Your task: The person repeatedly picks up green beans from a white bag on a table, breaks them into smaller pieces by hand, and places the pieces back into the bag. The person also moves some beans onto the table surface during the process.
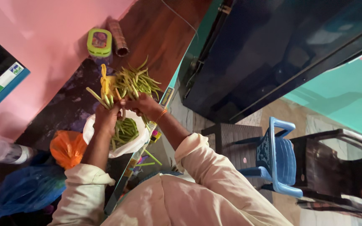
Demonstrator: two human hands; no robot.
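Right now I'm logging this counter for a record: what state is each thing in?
Green beans: loose bunch, gripped by both hands.
Left hand: closed on the beans.
Right hand: closed on the beans.
White bag: open, beans inside.
Orange bag: crumpled.
Green container: lid on.
Blue chair: upright, unoccupied.

Pink wall (47, 37), teal wall (344, 96) (right), blue plastic chair (279, 161) on tiled floor (298, 115).

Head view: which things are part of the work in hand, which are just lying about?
In hand:
left hand
right hand
green beans
white bag, with more beans inside

Lying about:
orange bag
blue bag
green box
blue chair
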